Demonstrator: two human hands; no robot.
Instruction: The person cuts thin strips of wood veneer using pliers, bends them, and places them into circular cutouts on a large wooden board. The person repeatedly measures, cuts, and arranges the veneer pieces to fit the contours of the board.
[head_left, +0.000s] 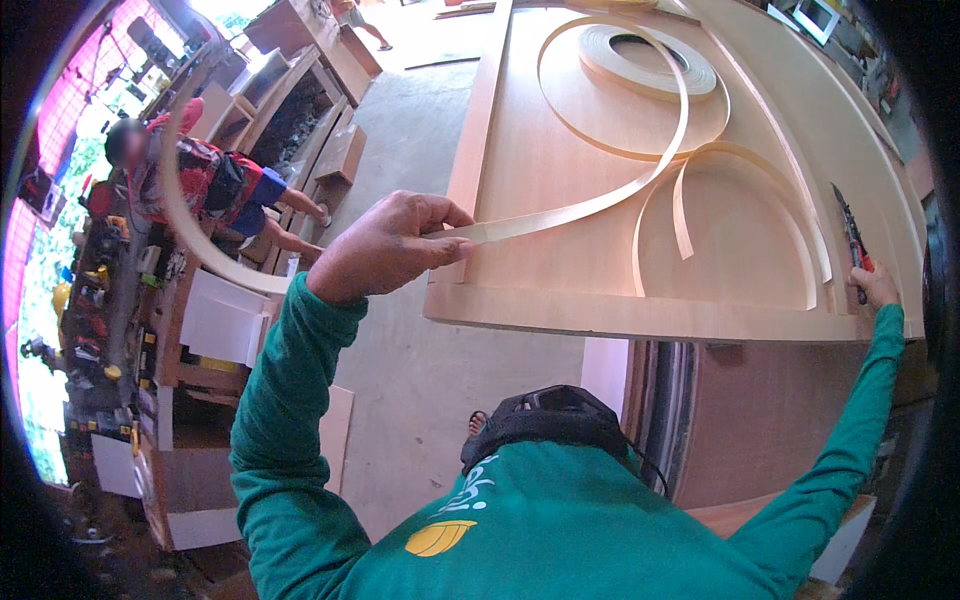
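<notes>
At left, your left hand (385,250) pinches the free end of a thin edge-banding strip (600,200) between closed fingers at the board's (560,150) near corner. The strip, likely light, springy and kink-prone, loops back to its roll (650,62). At right, your right hand (878,288) grips a red-handled cutter (852,240).

One panel (560,180), one tape roll (648,62), probably one cutter (852,240).

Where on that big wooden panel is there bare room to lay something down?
Bare wood shows inside the wide loop of the edging strip, between the tape roll and the left hand. The near edge of the panel is bare too. It is crowded by the right hand, where strip ends and the cutter meet.
</notes>
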